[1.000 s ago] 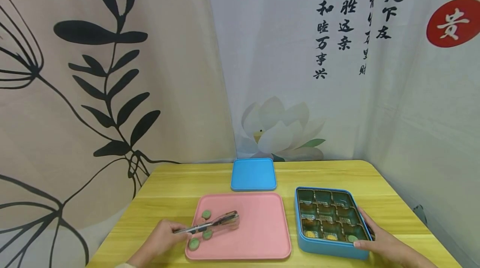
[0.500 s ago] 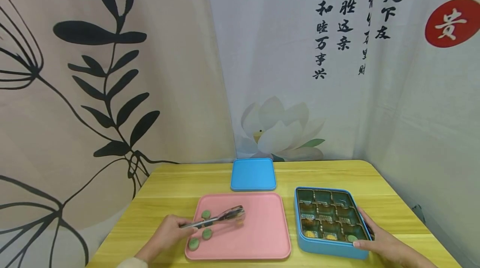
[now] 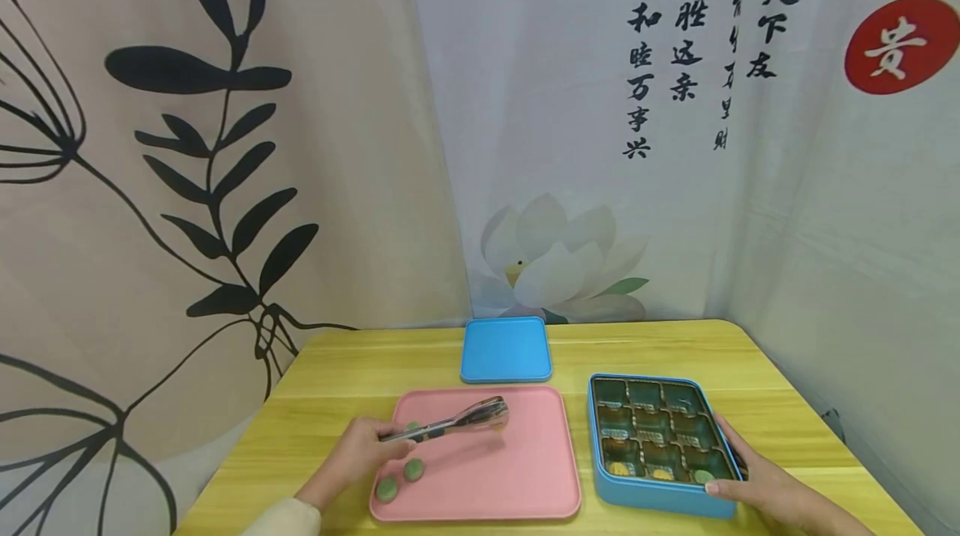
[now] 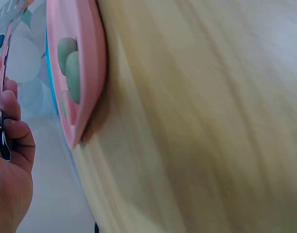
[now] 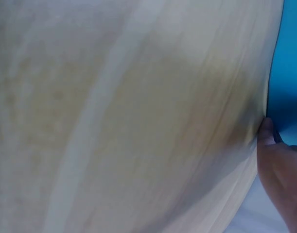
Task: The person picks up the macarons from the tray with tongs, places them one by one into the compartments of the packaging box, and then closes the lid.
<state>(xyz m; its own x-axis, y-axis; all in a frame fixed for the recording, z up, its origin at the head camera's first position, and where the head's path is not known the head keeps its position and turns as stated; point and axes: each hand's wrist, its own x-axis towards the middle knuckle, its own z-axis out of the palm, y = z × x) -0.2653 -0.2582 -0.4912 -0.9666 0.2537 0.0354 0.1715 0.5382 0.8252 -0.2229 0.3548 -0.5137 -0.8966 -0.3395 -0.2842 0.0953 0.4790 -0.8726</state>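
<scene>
My left hand (image 3: 363, 448) grips a pair of metal tongs (image 3: 450, 423) above the pink tray (image 3: 525, 486), their head pointing right. A small orange piece shows at the tongs' tips, mostly hidden by the metal. Two round green pieces (image 3: 413, 469) lie on the tray's left side, and a third is partly covered by the tongs. On the right, my right hand (image 3: 768, 486) holds a blue box (image 3: 660, 498) at its near right corner, thumb at the rim. Inside is a dark divided insert; its front row holds two yellow pieces (image 3: 618, 468) and a green one (image 3: 703, 477).
Behind the tray, a flat blue lid-like panel (image 3: 506, 350) lies near the far edge of the wood-grain table (image 3: 360, 369). A printed curtain (image 3: 360, 144) hangs right behind the table. A strip of table separates tray and box.
The left hand has lifted and carried the tongs rightward and away over the tray, with the orange piece at their tips. My right hand has stayed on the box.
</scene>
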